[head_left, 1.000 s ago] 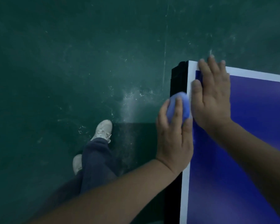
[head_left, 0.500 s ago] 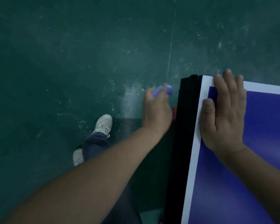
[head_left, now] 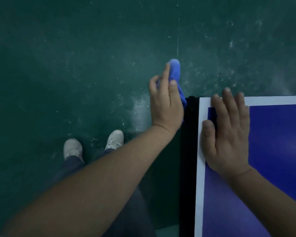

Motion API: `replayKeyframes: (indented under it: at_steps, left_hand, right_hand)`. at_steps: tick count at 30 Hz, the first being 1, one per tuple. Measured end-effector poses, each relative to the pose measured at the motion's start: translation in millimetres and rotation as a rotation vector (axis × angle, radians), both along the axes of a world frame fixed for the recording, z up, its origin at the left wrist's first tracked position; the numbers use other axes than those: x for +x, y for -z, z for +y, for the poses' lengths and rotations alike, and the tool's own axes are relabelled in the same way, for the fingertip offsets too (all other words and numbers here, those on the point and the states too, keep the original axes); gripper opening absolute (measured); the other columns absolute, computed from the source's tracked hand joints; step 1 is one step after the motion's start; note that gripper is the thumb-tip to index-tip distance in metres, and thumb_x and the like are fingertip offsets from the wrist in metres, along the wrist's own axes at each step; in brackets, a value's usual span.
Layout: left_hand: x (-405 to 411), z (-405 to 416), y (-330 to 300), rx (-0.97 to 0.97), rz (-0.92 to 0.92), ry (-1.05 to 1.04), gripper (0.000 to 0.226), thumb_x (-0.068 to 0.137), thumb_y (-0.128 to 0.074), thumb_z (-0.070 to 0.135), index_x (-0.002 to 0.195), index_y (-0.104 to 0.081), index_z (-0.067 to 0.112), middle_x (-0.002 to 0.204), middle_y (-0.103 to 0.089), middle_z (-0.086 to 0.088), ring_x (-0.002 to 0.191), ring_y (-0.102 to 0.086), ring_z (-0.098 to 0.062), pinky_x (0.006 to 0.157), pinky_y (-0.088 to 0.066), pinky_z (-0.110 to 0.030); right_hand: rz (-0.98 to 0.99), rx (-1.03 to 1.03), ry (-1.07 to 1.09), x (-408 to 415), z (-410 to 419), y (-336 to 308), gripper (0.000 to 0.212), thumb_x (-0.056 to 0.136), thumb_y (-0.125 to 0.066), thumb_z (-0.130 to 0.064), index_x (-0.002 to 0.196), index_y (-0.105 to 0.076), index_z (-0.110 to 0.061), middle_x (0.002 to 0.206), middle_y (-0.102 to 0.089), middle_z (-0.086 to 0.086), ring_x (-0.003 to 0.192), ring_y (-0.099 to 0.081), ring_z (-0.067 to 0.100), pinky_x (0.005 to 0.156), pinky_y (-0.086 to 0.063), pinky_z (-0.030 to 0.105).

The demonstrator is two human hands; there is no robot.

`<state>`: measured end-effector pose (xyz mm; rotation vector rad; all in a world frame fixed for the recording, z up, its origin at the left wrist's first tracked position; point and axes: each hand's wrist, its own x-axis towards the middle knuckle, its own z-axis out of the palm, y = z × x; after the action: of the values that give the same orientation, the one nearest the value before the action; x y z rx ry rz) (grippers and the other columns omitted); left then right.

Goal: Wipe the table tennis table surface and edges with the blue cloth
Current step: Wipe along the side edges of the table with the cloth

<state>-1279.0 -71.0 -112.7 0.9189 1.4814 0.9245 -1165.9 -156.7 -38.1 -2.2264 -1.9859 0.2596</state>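
The table tennis table (head_left: 273, 151) fills the lower right, a blue top with a white border line and a black side edge (head_left: 189, 151). My left hand (head_left: 166, 106) holds the blue cloth (head_left: 175, 72) beside the table's far left corner, against the black edge; the cloth sticks up past my fingers. My right hand (head_left: 227, 134) lies flat on the table top near that corner, fingers straight, covering part of the white line.
A dusty, scuffed dark green floor (head_left: 75, 65) spreads to the left and beyond the table. My own legs in dark trousers and white shoes (head_left: 114, 139) stand just left of the table's edge.
My left hand with the cloth left the white border, dropped to the black side edge and slid along it toward the far corner. My right hand stayed flat on the top.
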Motion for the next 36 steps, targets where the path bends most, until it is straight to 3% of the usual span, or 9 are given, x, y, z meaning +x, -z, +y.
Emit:
replayKeyframes:
  at_steps: [3, 6, 9, 13, 18, 23, 28, 32, 36]
  left_hand:
    - [12.7, -16.8, -17.1, 0.127, -0.014, 0.081, 0.050, 0.103, -0.034, 0.031, 0.148, -0.048, 0.014, 0.126, -0.040, -0.001, 0.105, -0.048, 0.004, 0.100, -0.034, -0.009]
    - [14.2, 0.8, -6.9, 0.043, -0.062, 0.116, 0.052, 0.101, -0.033, 0.035, 0.147, -0.050, 0.014, 0.128, -0.041, 0.000, 0.111, -0.045, 0.011, 0.102, -0.032, -0.010]
    - [8.8, 23.3, 4.0, 0.085, -0.036, 0.255, 0.049, 0.103, -0.035, 0.030, 0.146, -0.051, 0.012, 0.129, -0.044, -0.002, 0.113, -0.043, 0.014, 0.103, -0.030, -0.008]
    - [14.4, 68.9, 1.6, -0.149, -0.057, 0.421, 0.043, 0.107, -0.043, 0.022, 0.149, -0.048, 0.017, 0.140, -0.047, 0.002, 0.116, -0.044, 0.012, 0.098, -0.026, 0.002]
    - [19.3, 110.6, -19.0, -0.255, -0.165, 0.909, 0.058, 0.095, -0.048, 0.037, 0.152, -0.043, 0.026, 0.142, -0.046, 0.017, 0.132, -0.043, 0.003, 0.117, -0.028, -0.020]
    - [12.5, 111.7, -37.8, -0.211, -0.236, 1.382, 0.047, 0.098, -0.046, 0.026, 0.144, -0.055, 0.023, 0.143, -0.053, 0.018, 0.130, -0.044, 0.013, 0.112, -0.029, -0.011]
    - [10.4, 109.8, -36.1, -0.211, -0.251, 1.572, 0.046, 0.100, -0.042, 0.037, 0.139, -0.029, 0.058, 0.161, -0.026, 0.024, 0.144, -0.021, 0.014, 0.120, -0.018, -0.015]
    - [56.8, 106.2, -28.3, -0.093, -0.227, 1.699, 0.057, 0.101, -0.033, 0.043, 0.153, -0.009, 0.046, 0.166, -0.009, 0.020, 0.150, -0.007, 0.008, 0.126, -0.011, -0.027]
    - [150.3, 97.7, -28.5, -0.043, -0.186, 1.657, 0.069, 0.097, -0.036, 0.047, 0.161, -0.015, 0.030, 0.168, -0.018, 0.010, 0.153, -0.015, -0.005, 0.125, -0.019, -0.043]
  right_hand:
    - [-0.019, -0.016, 0.001, -0.5, 1.7, -1.8, 0.056, 0.102, -0.037, -0.034, 0.153, -0.035, -0.012, 0.162, -0.029, 0.015, 0.153, -0.013, 0.037, 0.120, -0.017, 0.061]
    - [-0.015, -0.020, 0.008, -1.6, 3.9, -2.7, 0.055, 0.102, -0.038, -0.035, 0.152, -0.038, -0.011, 0.162, -0.029, 0.014, 0.153, -0.015, 0.037, 0.121, -0.016, 0.059]
    - [-0.003, -0.013, 0.018, -2.5, 4.9, -3.8, 0.055, 0.100, -0.041, -0.035, 0.151, -0.039, -0.014, 0.161, -0.031, 0.013, 0.152, -0.018, 0.036, 0.121, -0.018, 0.058]
    - [0.025, 0.005, 0.162, -5.1, 3.3, -4.3, 0.060, 0.099, -0.045, -0.038, 0.152, -0.033, -0.013, 0.162, -0.024, 0.019, 0.153, -0.015, 0.038, 0.123, -0.013, 0.054]
    - [0.002, 0.065, 0.763, -10.1, 11.6, 0.3, 0.067, 0.101, -0.042, -0.040, 0.155, -0.029, -0.003, 0.165, -0.011, 0.022, 0.154, -0.004, 0.038, 0.123, -0.005, 0.057]
    - [-0.027, -0.031, 0.928, -13.2, 16.5, -1.0, 0.067, 0.101, -0.037, -0.048, 0.154, -0.032, -0.006, 0.166, -0.016, 0.016, 0.155, -0.008, 0.032, 0.124, -0.009, 0.055]
    - [-0.001, -0.033, 1.035, 13.4, 31.8, -7.2, 0.063, 0.101, -0.038, -0.045, 0.151, -0.037, -0.006, 0.163, -0.026, 0.009, 0.153, -0.017, 0.026, 0.124, -0.017, 0.049]
    - [-0.020, -0.138, 1.230, 67.5, 39.8, -1.5, 0.070, 0.101, -0.021, -0.054, 0.160, -0.015, -0.019, 0.169, -0.005, 0.001, 0.155, 0.001, 0.021, 0.125, -0.002, 0.047]
    - [-0.072, -0.146, 1.351, 68.2, 39.1, 4.5, 0.070, 0.100, -0.020, -0.058, 0.161, -0.013, -0.023, 0.169, 0.002, 0.005, 0.155, 0.009, 0.028, 0.123, 0.006, 0.048]
